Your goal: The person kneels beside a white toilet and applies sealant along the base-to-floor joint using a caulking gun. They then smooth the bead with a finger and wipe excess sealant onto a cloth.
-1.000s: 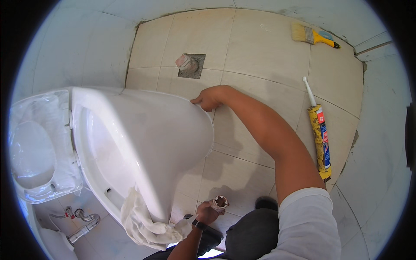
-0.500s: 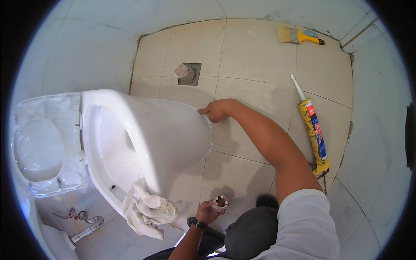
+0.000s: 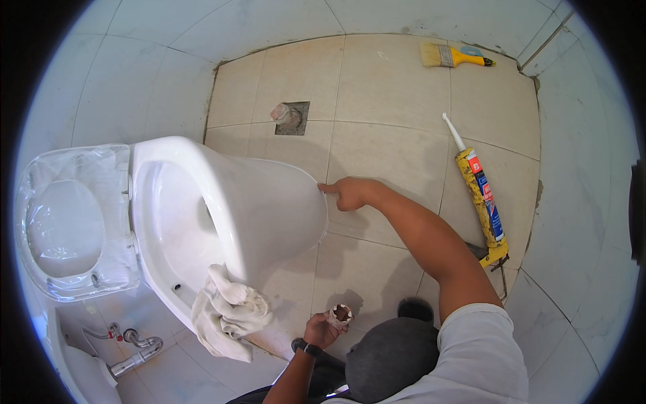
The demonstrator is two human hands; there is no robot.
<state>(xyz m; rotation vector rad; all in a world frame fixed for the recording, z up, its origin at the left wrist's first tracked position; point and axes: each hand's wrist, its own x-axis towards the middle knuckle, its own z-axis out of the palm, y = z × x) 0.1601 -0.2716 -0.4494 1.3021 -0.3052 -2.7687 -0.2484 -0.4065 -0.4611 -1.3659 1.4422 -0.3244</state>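
A white toilet (image 3: 272, 202) stands on the beige tiles with its bowl rim toward the left. My right hand (image 3: 351, 194) is at the far right of its base, the index finger stretched out onto the bottom edge where a thin white line runs along the floor joint. The other fingers are curled in, and nothing shows in them. Down near my legs, my left hand (image 3: 319, 330), with a dark wristband, is closed around a small round open-topped container (image 3: 338, 326), whitish-pink with a ragged rim and brown inside.
A crumpled white cloth (image 3: 229, 313) hangs over the toilet's near rim. To the right lies a yellow caulking gun (image 3: 481, 195) with its white nozzle pointing away. A paintbrush (image 3: 464, 56) lies by the back wall. A pipe stub (image 3: 282, 114) rises from a square floor hole.
My right hand has slid slightly nearer along the toilet's base edge, its index finger still touching. My left hand keeps the container in about the same place. The view has shifted a little.
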